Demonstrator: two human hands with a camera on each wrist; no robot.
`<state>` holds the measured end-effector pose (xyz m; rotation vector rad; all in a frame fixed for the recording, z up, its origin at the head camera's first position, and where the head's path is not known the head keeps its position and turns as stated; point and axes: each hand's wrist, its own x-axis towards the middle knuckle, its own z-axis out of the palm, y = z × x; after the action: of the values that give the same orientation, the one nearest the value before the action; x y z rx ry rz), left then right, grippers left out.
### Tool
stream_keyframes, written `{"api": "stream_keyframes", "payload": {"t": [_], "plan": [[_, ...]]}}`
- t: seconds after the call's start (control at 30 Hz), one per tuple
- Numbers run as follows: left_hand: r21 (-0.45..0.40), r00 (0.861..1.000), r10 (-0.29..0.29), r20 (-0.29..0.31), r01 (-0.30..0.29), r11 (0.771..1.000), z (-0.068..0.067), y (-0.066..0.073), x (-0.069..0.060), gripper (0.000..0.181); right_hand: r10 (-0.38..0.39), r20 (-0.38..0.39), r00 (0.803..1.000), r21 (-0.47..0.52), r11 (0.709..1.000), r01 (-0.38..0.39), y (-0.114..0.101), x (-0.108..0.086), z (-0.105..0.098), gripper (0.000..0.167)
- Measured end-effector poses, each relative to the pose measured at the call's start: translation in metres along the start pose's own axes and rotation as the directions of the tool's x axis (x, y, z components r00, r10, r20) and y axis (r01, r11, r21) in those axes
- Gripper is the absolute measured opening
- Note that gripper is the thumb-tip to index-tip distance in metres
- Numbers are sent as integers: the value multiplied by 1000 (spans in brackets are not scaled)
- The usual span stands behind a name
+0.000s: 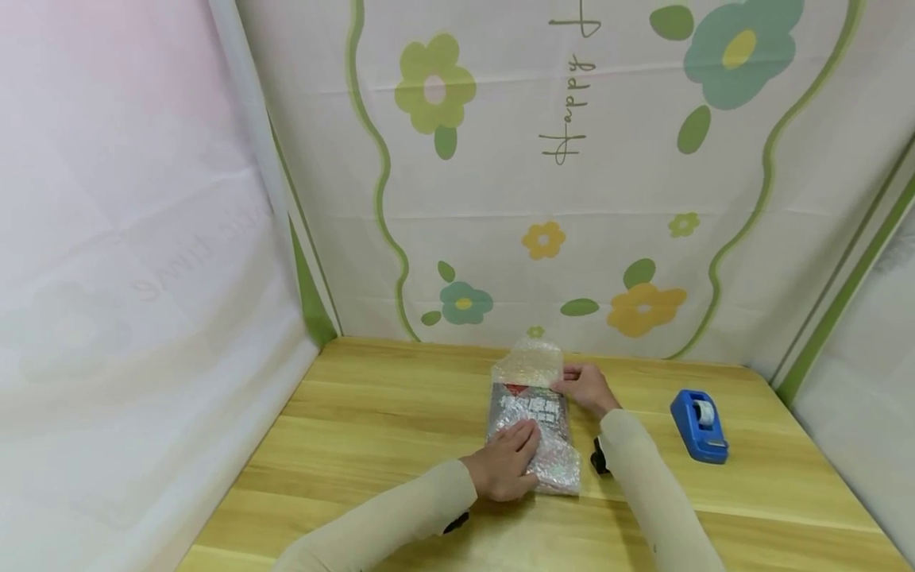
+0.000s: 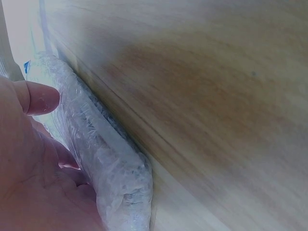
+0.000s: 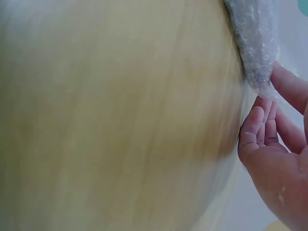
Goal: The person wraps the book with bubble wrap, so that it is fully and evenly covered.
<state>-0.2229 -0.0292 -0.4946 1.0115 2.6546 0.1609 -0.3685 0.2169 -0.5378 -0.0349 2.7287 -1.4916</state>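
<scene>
A dark book-like item [image 1: 532,403] with a red mark and white characters lies on the wooden table, covered by clear bubble wrap [image 1: 560,469]. The wrap's far end extends past the item toward the back wall. My left hand [image 1: 503,463] rests on the near part of the wrapped item, fingers extended. At the item's right far edge, my right hand [image 1: 588,388] pinches the wrap [image 3: 257,43] between thumb and fingers. In the left wrist view, the left hand [image 2: 43,159] lies along the side of the wrapped bundle [image 2: 120,178].
A blue tape dispenser [image 1: 700,427] with a roll of tape stands on the table [image 1: 772,477] to the right. Flower-printed fabric [image 1: 493,183] hangs behind the table, with more fabric at both sides.
</scene>
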Motion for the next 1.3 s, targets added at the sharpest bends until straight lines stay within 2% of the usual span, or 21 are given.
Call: {"api": "stream_keyframes", "payload": {"t": [0.23, 0.37, 0.5, 0.77, 1.07, 1.3], "plan": [[-7, 1000, 3, 1, -3, 1000, 3, -1, 2, 77, -55, -10, 998, -20, 998, 55, -1, -2, 3, 36], [-4, 1000, 0, 0, 0, 1000, 2, -1, 2, 77, -86, -22, 996, -19, 996, 85, -1, -3, 3, 22], [2, 1000, -4, -4, 4, 1000, -1, 1, 0, 77, -107, -21, 994, -32, 994, 106, 0, -4, 2, 15], [1, 1000, -4, -5, 4, 1000, 4, -1, 2, 78, -127, 30, 991, -31, 991, 128, 1, -4, 1, 12], [-2, 1000, -7, -5, 7, 1000, 4, 0, 2, 79, -152, 14, 988, -31, 988, 152, -1, -4, 2, 13], [-10, 1000, -6, 11, 6, 1000, 2, 0, 2, 78, -161, 53, 986, 9, 987, 161, -2, -3, -2, 17]]}}
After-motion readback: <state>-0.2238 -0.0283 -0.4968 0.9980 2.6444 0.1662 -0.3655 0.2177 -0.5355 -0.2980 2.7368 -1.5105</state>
